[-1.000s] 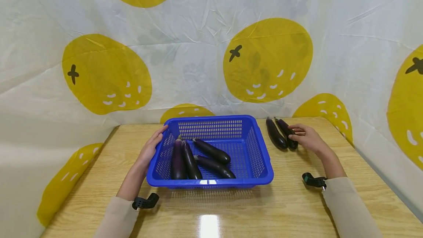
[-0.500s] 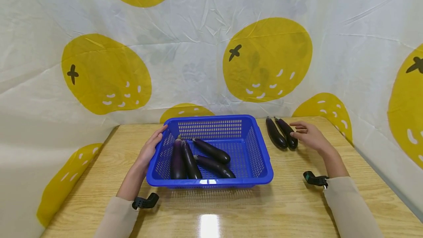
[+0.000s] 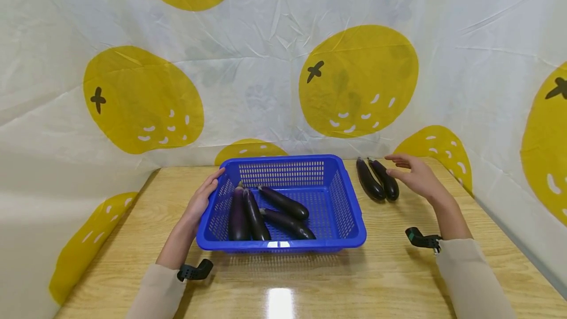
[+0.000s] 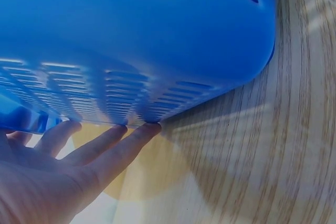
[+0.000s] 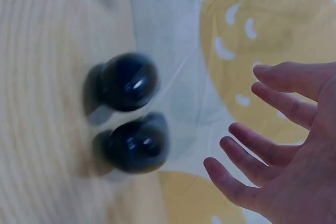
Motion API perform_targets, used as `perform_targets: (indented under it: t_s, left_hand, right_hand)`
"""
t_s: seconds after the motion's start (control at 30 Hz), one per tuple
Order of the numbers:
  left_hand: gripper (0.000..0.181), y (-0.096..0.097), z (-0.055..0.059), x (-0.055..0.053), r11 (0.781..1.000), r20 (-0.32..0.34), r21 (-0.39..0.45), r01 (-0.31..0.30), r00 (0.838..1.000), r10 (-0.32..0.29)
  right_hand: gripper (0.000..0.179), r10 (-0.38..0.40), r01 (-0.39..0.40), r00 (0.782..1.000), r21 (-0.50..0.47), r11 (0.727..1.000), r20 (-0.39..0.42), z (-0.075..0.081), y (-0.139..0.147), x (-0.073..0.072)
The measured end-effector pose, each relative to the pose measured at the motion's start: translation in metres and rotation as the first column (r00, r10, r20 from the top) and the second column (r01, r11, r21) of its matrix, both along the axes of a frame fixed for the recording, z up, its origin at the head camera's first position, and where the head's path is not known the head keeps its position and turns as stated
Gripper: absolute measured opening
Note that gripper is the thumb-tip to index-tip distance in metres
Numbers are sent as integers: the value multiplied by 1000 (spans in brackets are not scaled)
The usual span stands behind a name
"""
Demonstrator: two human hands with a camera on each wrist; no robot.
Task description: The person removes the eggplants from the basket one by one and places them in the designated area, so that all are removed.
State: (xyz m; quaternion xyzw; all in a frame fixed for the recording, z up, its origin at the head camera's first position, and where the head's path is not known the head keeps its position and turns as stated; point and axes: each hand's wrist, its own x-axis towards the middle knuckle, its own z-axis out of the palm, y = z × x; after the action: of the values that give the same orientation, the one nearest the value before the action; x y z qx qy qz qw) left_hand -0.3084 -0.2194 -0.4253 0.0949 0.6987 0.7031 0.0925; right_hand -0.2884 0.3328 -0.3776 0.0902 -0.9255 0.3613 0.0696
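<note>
A blue plastic basket (image 3: 281,245) with slotted walls stands on the table, and several dark purple eggplants (image 3: 253,214) lie in its left and middle part. At its left side is my left hand (image 3: 199,205); in the left wrist view its extended fingertips (image 4: 152,128) touch the slotted side wall. To the right of the basket, two more eggplants lie side by side, a left one (image 3: 370,181) and a right one (image 3: 386,181). My right hand (image 3: 416,175) hovers just right of this pair, fingers spread and relaxed, apart from them in the right wrist view.
The wooden table (image 3: 319,284) ends at the back against a white curtain (image 3: 252,92) printed with large yellow fruit. Black wrist cameras (image 3: 195,270) sit on both forearms. The basket's right half shows its bare slotted floor.
My right hand has drawn off the right-hand eggplant, rising slightly as its fingers spread. The eggplants, the basket and my left hand stay put.
</note>
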Motion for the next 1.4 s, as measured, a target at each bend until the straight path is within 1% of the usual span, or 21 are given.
perform_targets:
  t_s: [0.13,0.3,0.47,0.6,0.83,1.0,1.1,1.23,1.4]
  left_hand:
    - [47,0,-1,0,1000,-1,-1,3,1000,-3]
    - [47,0,-1,-1,1000,-5,5,10,1000,-10]
    - [48,0,0,0,1000,-2,3,6,1000,-6]
    - [48,1,0,0,1000,-5,-16,-6,1000,6]
    - [47,2,1,-1,1000,6,-18,-4,1000,4]
    - [46,1,2,-3,999,4,-35,-17,1000,17]
    - [46,0,2,-2,999,-6,-27,-18,1000,18]
    - [47,1,0,-1,1000,-12,-20,-5,1000,5]
    - [47,1,0,1,1000,-5,-21,-10,1000,10]
  right_hand:
    - [50,14,-14,999,2,1000,-38,8,-9,5]
    - [48,53,-53,996,1,999,-74,19,-22,10]
    - [46,105,-108,987,-18,994,-120,28,-38,13]
    - [45,138,-146,979,-45,988,-151,34,-50,15]
    - [47,193,-199,970,-28,980,-146,41,-72,18]
    - [45,215,-216,965,9,976,-151,56,-92,10]
    - [45,258,-252,955,61,966,-146,66,-106,2]
    - [45,355,-347,930,92,933,-90,79,-123,-10]
    - [44,450,-450,893,53,892,4,92,-149,-21]
